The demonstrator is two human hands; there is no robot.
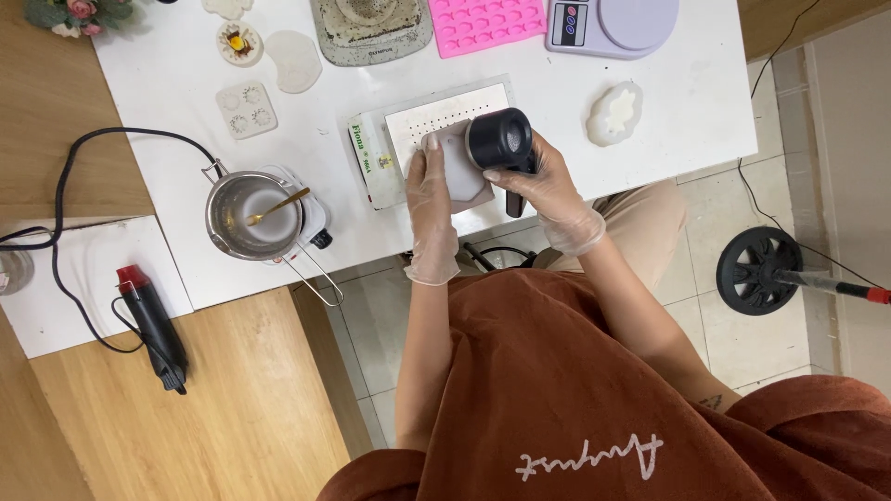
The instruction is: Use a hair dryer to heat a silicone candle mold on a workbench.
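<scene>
Both my hands wear thin clear gloves. My left hand (432,199) presses down on a pale, whitish mould (461,172) that lies on a white perforated board (445,116) at the near edge of the white table (687,93). In my right hand (548,190) is a black heat gun (501,139); its round nozzle points at the mould from the right, very close to it.
A steel melting pot (251,215) with a gold spoon sits on a small hotplate at the left. A second black-and-red heat gun (153,325) lies on the wooden bench. Silicone moulds (246,109), a pink mould tray (487,23), a lilac scale (613,23) and a cloud-shaped mould (614,113) stand behind.
</scene>
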